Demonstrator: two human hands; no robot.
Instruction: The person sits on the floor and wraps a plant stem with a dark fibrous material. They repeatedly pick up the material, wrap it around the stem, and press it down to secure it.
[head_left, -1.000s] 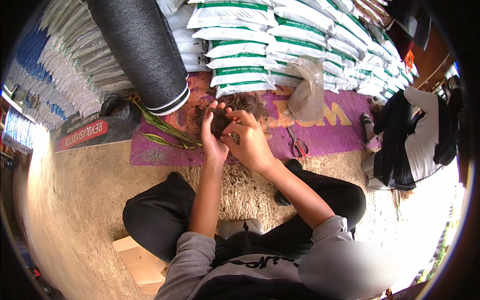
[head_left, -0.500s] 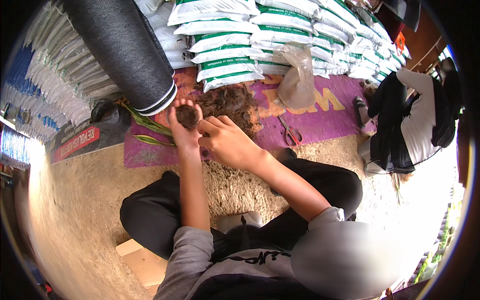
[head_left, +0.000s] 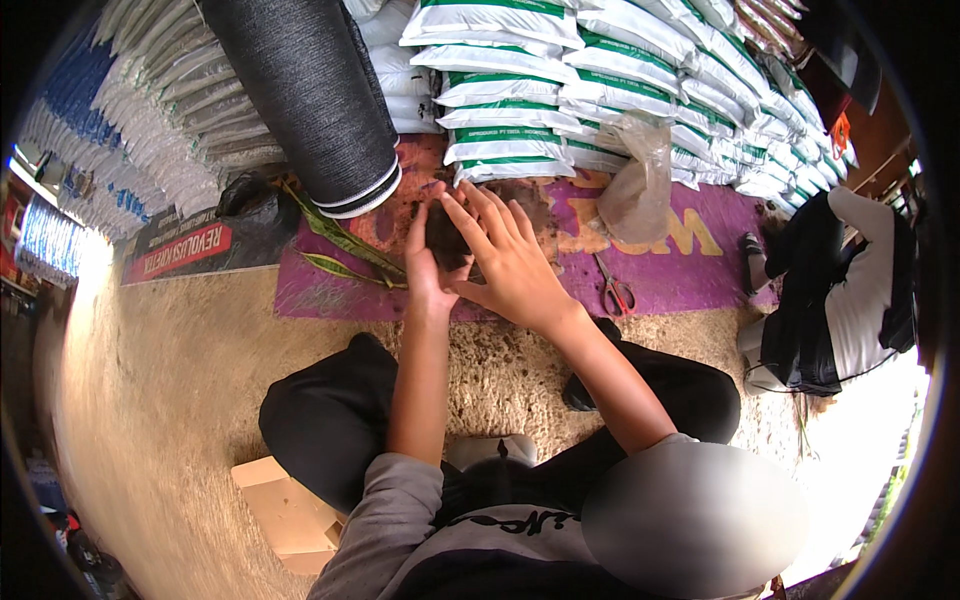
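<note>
stacked white sacks with green bands [head_left: 600,90] fill the ground behind the purple mat [head_left: 690,270], reaching its far edge. a second stack of white sacks with blue print [head_left: 120,150] stands well to the left of the mat. a large roll of dark mesh fabric [head_left: 310,100] stands with its white-ringed lower end on the mat's far left corner. the purple mat itself lies flat on the sandy ground, loose brown soil [head_left: 545,215] scattered over its middle. a second person in a black and white top [head_left: 840,290] sits just off the mat's right end. a black banner with a red panel [head_left: 190,250] lies against the mat's left end, with a crumpled black plastic bag [head_left: 250,195] on it. a flat cardboard piece [head_left: 285,510] lies well in front of the mat, beside the seated person's left knee. a clear plastic bag [head_left: 640,180] stands upright on the mat, right of centre, touching the green-banded sacks. long green leaves [head_left: 340,250] lie across the mat's left part. red-handled scissors [head_left: 615,290] lie on the mat near its front edge, right of centre.

over the mat's middle, the left hand [head_left: 430,275] and right hand [head_left: 510,265] meet around a dark clump of soil [head_left: 445,235]. left hand: fingers upright, cupped against the clump's left side. right hand: fingers spread, laid against its right side and front. the clump is pressed between both palms, held just above the mat.
</note>
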